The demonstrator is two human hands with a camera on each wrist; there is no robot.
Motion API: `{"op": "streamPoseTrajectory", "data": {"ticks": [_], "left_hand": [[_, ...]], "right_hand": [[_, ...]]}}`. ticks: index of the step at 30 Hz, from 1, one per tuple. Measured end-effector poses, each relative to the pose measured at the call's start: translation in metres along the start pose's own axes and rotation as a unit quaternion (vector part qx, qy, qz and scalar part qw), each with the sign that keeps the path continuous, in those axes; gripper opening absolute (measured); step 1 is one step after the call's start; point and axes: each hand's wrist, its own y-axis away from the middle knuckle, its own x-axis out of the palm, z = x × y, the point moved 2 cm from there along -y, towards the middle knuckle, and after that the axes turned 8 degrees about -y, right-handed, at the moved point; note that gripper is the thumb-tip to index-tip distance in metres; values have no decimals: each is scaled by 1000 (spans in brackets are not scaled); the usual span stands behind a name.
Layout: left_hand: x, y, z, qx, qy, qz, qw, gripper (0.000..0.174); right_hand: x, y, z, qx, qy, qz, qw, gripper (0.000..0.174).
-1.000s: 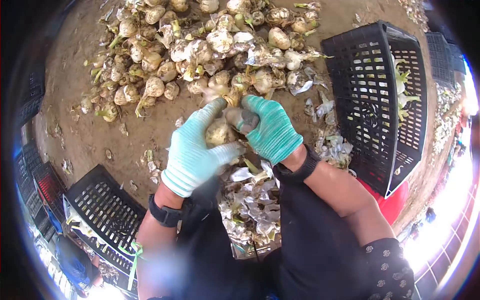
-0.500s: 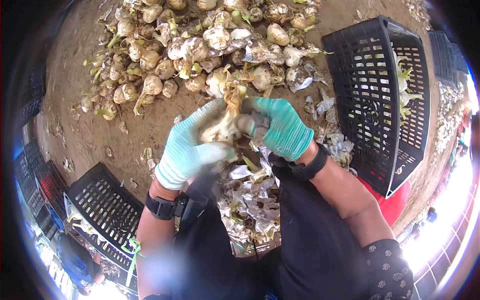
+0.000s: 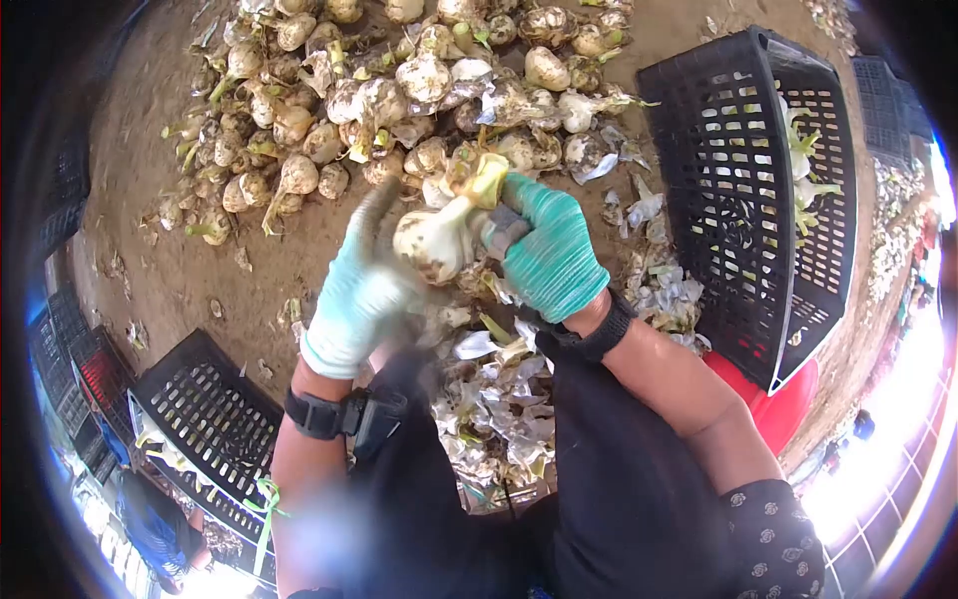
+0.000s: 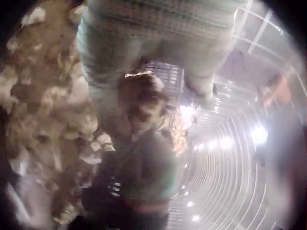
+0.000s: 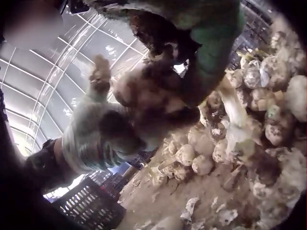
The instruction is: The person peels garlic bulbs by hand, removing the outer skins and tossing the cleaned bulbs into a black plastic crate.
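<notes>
My right hand (image 3: pixel 551 245), in a green-striped glove with a grey band on the thumb, pinches the thick yellowish stem of a pale, dirt-marked bulb (image 3: pixel 431 243), like garlic or an onion. To its left, my gloved left hand (image 3: pixel 356 299) is held spread with fingers straight, its fingertips and thumb blurred near the bulb's side. The right wrist view shows the left hand (image 5: pixel 98 132) close beside the bulb, which is dark and blurred there. In the left wrist view, the right hand (image 4: pixel 148 167) is blurred too.
A heap of similar bulbs (image 3: pixel 289 120) covers the ground ahead. A tall black crate (image 3: pixel 718 190) stands at right over a red object (image 3: pixel 773 399), another black crate (image 3: pixel 210 409) at left. Papery peelings (image 3: pixel 499 409) lie between the knees. Another person (image 3: pixel 160 529) is at lower left.
Earlier my left hand cupped the bulb; now its fingers have straightened and drawn slightly away. The bulb has tipped, showing more of its pale side, with its stem pointing up and right.
</notes>
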Motion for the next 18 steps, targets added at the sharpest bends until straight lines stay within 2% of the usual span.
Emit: {"op": "streamPoseTrajectory", "data": {"ticks": [1,2,4,5,6,7,8,9,10,12,13,15,16,17,18], "left_hand": [[10,2,-4,29,-12,-7,999,94],[9,4,-3,29,-14,-10,999,94],[9,6,-8,102,-230,-59,966,96],[18,6,-8,76,17,-105,991,84],[18,3,-11,60,9,-170,984,58],[11,-1,-5,-20,162,-131,978,47],[3,-5,0,-96,310,-87,942,40],[-2,-9,5,-175,325,-129,920,35],[0,-8,-1,-224,304,-142,915,35],[-2,-9,9,-207,281,-157,924,43],[-3,-8,7,-138,248,-132,950,47],[-6,-4,9,14,163,-107,981,56],[-10,0,12,12,163,-105,981,56],[-11,3,11,-7,117,-67,991,58],[-10,5,9,-24,71,-29,997,62]], "right_hand": [[1,-2,-4,-87,44,-18,995,12],[3,0,-1,-89,43,-16,995,12],[11,3,10,64,-106,21,992,9],[12,1,4,-18,33,0,999,10],[13,4,14,-17,34,3,999,10],[13,8,32,-14,43,28,999,11],[13,10,43,-12,53,53,997,12],[14,9,43,-134,91,61,985,13],[13,9,43,-136,91,64,984,13],[13,12,46,-92,26,94,991,16],[13,11,45,31,-21,61,997,18],[12,11,43,31,-11,77,996,19],[12,10,43,29,1,95,995,20],[11,10,38,-79,49,126,988,18],[9,8,32,-80,49,128,987,18]]}}
